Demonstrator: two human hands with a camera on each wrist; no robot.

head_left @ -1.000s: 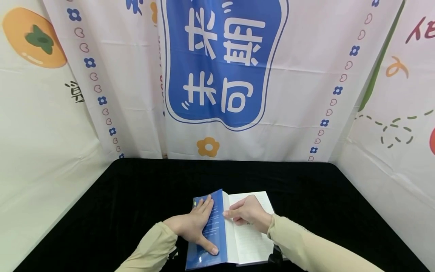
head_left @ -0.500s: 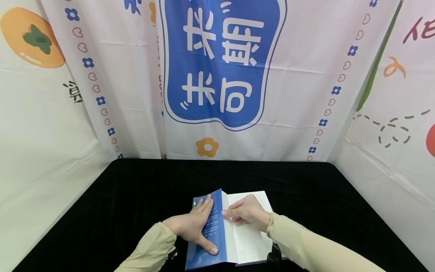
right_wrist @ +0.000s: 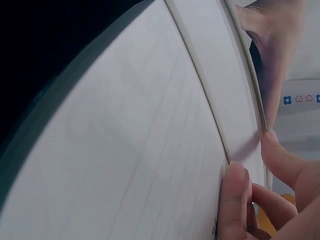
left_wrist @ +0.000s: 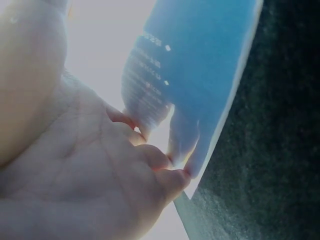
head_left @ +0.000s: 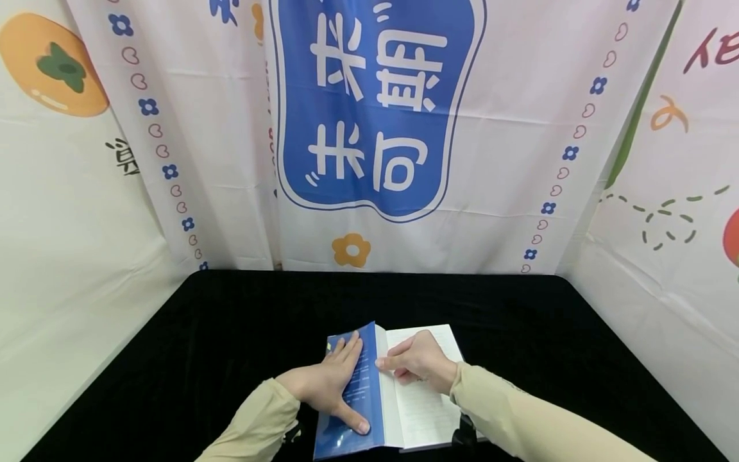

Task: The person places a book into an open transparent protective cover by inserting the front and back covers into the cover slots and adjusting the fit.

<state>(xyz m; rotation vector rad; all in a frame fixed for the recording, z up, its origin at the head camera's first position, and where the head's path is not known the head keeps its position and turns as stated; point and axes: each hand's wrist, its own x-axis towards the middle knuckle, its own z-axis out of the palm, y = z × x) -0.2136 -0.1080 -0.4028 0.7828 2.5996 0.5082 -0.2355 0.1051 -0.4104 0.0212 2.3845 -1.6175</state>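
Observation:
An open book (head_left: 430,414) lies at the front of the black table. On its left is a glossy blue cover (head_left: 374,410) with small white print, and on its right a white printed page. My left hand (head_left: 329,385) rests flat on the blue cover, thumb spread toward me. With thumb and fingers, my right hand (head_left: 418,362) pinches a raised white strip (head_left: 390,410) between the blue part and the page. The right wrist view has the thumb at the strip's far edge and fingertips (right_wrist: 236,175) at its near edge. Glare hides part of the left wrist view.
The black cloth-covered table (head_left: 260,308) stretches behind and to both sides of the book. A white printed curtain (head_left: 508,128) with a blue panel hangs at the back edge, and white sheets (head_left: 58,224) close in the sides.
Both hands keep nearly the same place on the book. The right thumb has shifted very slightly left along with the strip, and the head view has drifted a little.

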